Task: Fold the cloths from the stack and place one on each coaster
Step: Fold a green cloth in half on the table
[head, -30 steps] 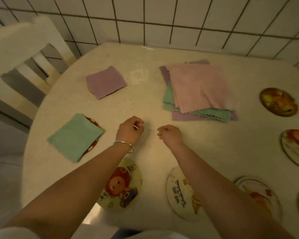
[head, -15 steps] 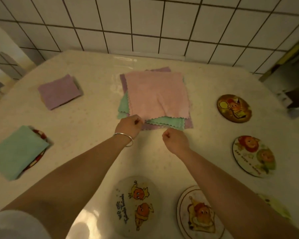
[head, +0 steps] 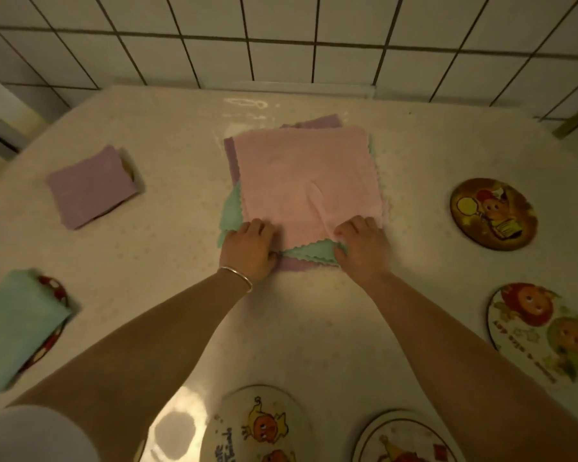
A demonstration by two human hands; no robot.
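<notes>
table (head: 314,328) first, pale and glossy, running back to the tiled wall (head: 281,35), with open surface between the stack and the near edge, enough room by my judgement to lay a cloth flat and fold it there. stack of cloths (head: 301,175) sits centre-far, pink cloth (head: 301,168) on top, green and purple layers poking out at the left side and near edge, so the scalloped edges are offset and easy to separate. folded purple cloth (head: 92,191) lies far left, covering its coaster almost wholly; folded green cloth (head: 17,325) lies near left over a red-rimmed coaster (head: 55,295), so two places look served. bare coasters wait on the right, a dark one (head: 493,213) and a pale one (head: 544,331), and two more at the near edge (head: 257,428) (head: 404,441). left hand (head: 249,245) and right hand (head: 362,246) are set apart at the pink cloth's near corners, fingers curled onto its edge, apparently pinching it, likely to lift that one layer alone; a ridge runs up from the right hand.
</notes>
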